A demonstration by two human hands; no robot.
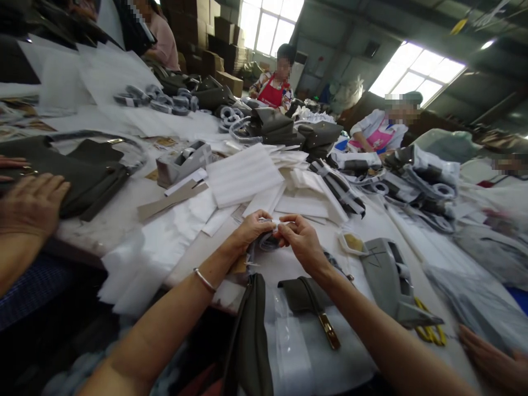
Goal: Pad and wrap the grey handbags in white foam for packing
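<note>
My left hand point(256, 230) and my right hand point(300, 237) meet over the table edge, fingers pinched around a coiled bag strap point(269, 242) in clear wrapping. A small white piece, perhaps tape, shows between the fingertips. Below them, close to my body, lies a dark olive handbag point(251, 335) with its flap and gold clasp point(329, 331), partly covered by white and clear wrapping point(295, 346). To the right of my right forearm stands a grey tape dispenser point(381, 269), with yellow-handled scissors point(431, 330) partly behind its tip.
White foam sheets point(243, 173) spread across the table. A second tape dispenser point(183, 162) stands left of them. A co-worker's hands point(31, 203) rest on another bag point(88, 170); another person's hand point(490, 352) is at lower right. Wrapped straps point(165, 102) and bags lie farther back.
</note>
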